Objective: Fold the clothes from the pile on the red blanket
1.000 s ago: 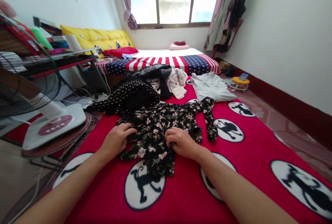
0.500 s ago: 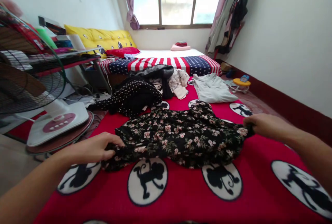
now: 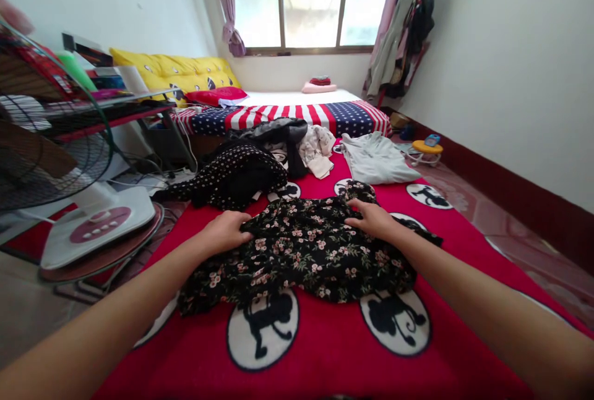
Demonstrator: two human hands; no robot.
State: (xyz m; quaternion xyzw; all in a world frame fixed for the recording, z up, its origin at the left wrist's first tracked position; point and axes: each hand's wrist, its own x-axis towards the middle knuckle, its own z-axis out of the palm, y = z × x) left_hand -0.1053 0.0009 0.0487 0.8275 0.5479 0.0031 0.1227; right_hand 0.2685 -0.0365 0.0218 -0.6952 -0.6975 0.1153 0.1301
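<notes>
A wide, metal-framed window (image 3: 313,17) lights the far end of the room, above a low bed with a stars-and-stripes cloth cover (image 3: 288,117) along its near side and a long, yellow, padded cushion (image 3: 171,66) against the wall. In front of me spreads a bright red, plush blanket (image 3: 334,350) printed with white ovals and black monkeys.

On it, right before me, lies a black fabric garment with small pink flowers and green leaves (image 3: 310,258), loosely spread and creased, its lower edge overlapping two of the ovals. My left hand (image 3: 227,232) is at its upper left edge, thumb and forefinger bent and touching the cloth. My right hand (image 3: 374,221) is at the upper right, thumb and forefinger parted over the flowered fabric. I cannot tell whether either hand has the cloth pinched, since my other fingers are mostly hidden.

Just beyond, to the left, sits a heaped black cloth with white dots (image 3: 223,171); near it is a crumpled cream patterned garment (image 3: 316,143). To the right of that, a pale grey garment (image 3: 378,162) lies flat. A white-based fan (image 3: 102,221) stands off to my left.
</notes>
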